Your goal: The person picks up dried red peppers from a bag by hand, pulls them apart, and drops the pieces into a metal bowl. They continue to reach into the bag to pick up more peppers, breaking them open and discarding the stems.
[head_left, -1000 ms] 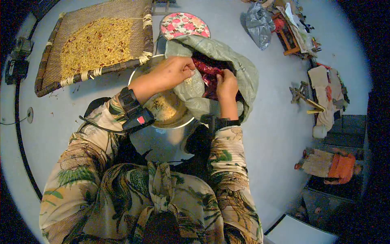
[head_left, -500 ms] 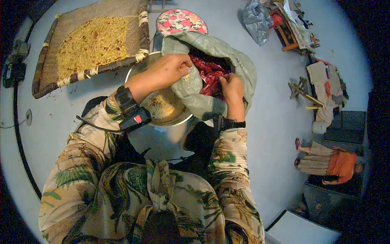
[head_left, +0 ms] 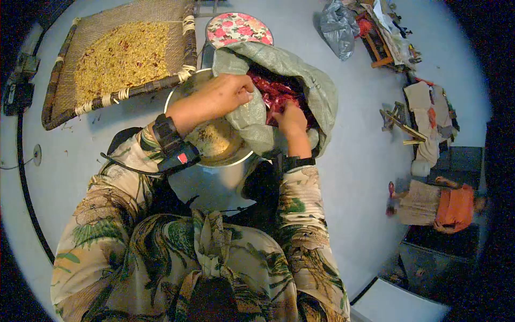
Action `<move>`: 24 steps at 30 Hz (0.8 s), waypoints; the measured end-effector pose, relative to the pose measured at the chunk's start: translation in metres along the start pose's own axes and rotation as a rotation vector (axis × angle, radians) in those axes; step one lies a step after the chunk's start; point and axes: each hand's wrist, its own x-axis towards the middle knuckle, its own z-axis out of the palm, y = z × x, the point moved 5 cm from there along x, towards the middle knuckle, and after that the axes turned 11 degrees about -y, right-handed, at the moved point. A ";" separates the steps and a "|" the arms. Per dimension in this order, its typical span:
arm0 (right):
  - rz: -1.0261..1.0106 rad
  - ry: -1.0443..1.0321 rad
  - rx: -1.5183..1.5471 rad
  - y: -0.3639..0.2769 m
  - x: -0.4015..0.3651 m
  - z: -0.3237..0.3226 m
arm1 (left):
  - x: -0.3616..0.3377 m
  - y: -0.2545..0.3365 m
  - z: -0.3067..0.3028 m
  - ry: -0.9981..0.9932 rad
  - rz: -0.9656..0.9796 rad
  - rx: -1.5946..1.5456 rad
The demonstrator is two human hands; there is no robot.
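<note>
A grey-green woven sack (head_left: 316, 80) stands with its mouth rolled back, filled with dried red chillies (head_left: 266, 86). My left hand (head_left: 222, 94) is closed on the sack's near-left rim, thumb against the curled fingers. Inside the mouth, my right hand (head_left: 291, 122) bends its fingers down onto the chillies; the fingertips are partly hidden among the red pods. Under my left forearm sits a wide metal pot (head_left: 170, 99), with pale yellow seeds (head_left: 213, 140) and darker bits at its bottom. The sack overlaps the pot's right side.
At upper left lies a woven tray with a wrapped wooden frame (head_left: 142, 88), spread with yellow seeds and red flecks. Behind the sack is a floral round stool (head_left: 240, 29). A grey plastic bag (head_left: 338, 29) lies farther right. Another person (head_left: 453, 209) is at far right.
My right hand has moved left and slightly down, reaching farther among the chillies. My left hand has stayed almost still at the rim. The person at far right has shifted posture.
</note>
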 end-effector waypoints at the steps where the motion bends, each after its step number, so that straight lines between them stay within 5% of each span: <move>1: 0.001 0.010 0.014 0.000 0.001 0.000 | -0.001 0.002 0.000 -0.010 -0.002 0.005; 7: -0.237 0.343 0.335 -0.002 -0.007 -0.027 | -0.002 0.002 0.001 -0.013 -0.008 -0.030; 13: -0.386 0.404 0.598 -0.011 -0.017 -0.043 | -0.002 0.003 0.004 0.012 0.027 -0.013; 19: -0.438 0.152 1.304 -0.014 -0.015 -0.039 | 0.003 0.006 0.008 0.052 0.034 -0.113; 24: -0.391 -0.081 1.600 -0.024 -0.026 -0.042 | 0.007 0.021 0.006 0.096 0.034 -0.212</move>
